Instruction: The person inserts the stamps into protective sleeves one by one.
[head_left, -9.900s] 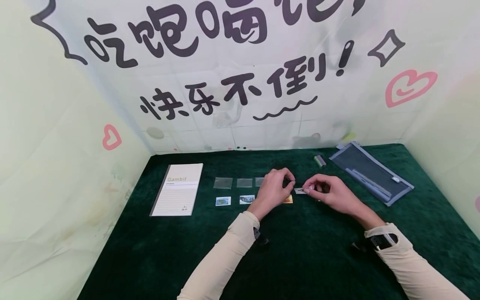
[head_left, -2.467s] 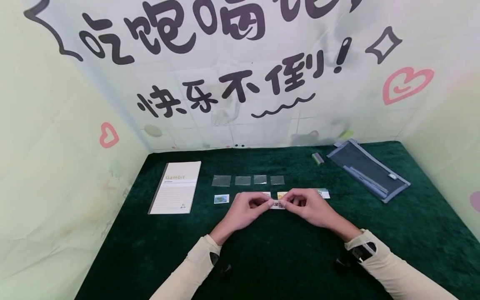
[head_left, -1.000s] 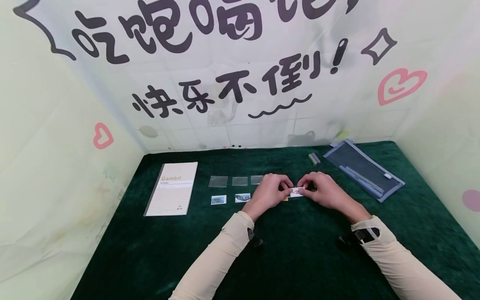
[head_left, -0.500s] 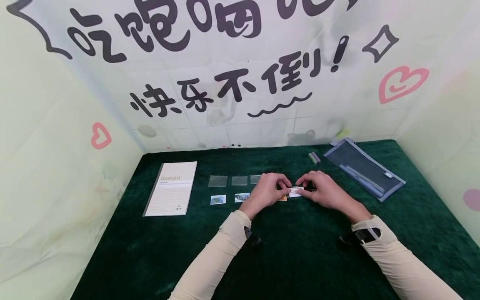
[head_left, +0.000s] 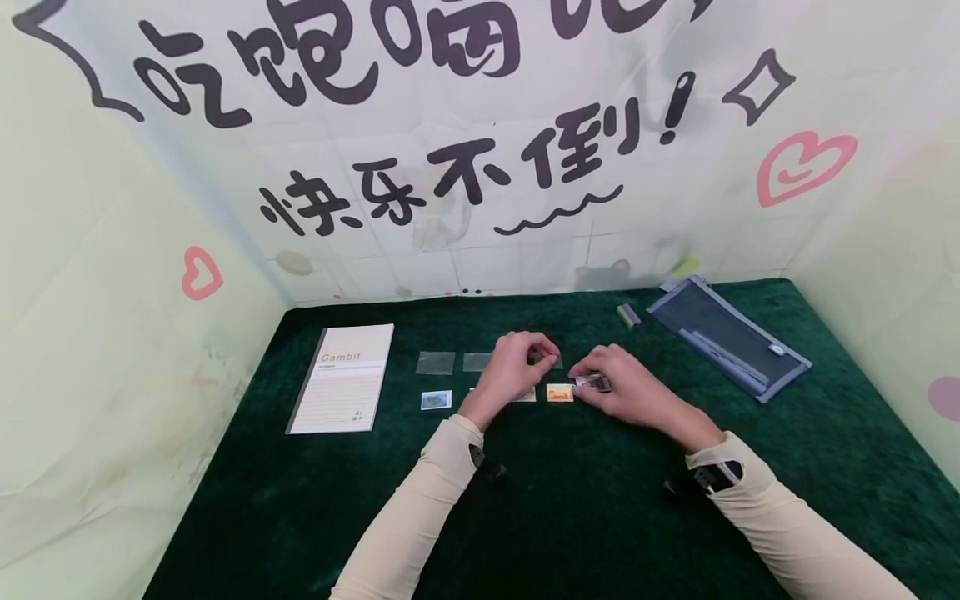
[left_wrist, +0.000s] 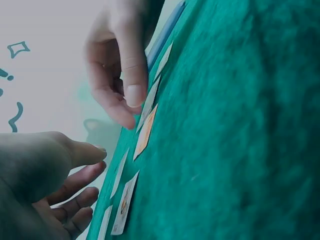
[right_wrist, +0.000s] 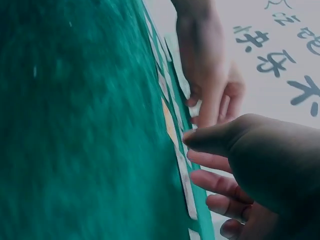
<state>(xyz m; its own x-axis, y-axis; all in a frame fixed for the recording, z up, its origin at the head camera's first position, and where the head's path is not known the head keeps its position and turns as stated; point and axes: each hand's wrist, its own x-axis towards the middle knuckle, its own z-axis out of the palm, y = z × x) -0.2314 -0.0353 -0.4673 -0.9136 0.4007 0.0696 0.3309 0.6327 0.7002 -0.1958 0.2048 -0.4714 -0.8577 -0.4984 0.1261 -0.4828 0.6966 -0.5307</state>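
Observation:
My left hand (head_left: 512, 367) hovers over the row of clear plastic sleeves (head_left: 435, 362), its fingertips near the rightmost sleeve (head_left: 557, 362). In the left wrist view its thumb and fingers are apart with nothing between them. My right hand (head_left: 626, 385) is over a small dark stamp-like picture card (head_left: 592, 382) lying on the cloth. In the right wrist view the right hand's thumb and fingers are loosely spread, holding nothing. An orange stamp-like card (head_left: 559, 392) lies between the hands, and a blue one (head_left: 437, 400) at the row's left end. The left hand partly covers other cards and sleeves.
A white notebook (head_left: 343, 379) lies to the left. At the back right are a small eraser-like block (head_left: 628, 315) and a blue mesh zip pouch (head_left: 729, 337) with pen-like things inside. Dark green cloth (head_left: 585, 517) covers the table.
Earlier both hands pinched a small card, first near the middle, then at the row's right. Now that card lies down; the left hand has moved left to the sleeves, while the right stays beside it.

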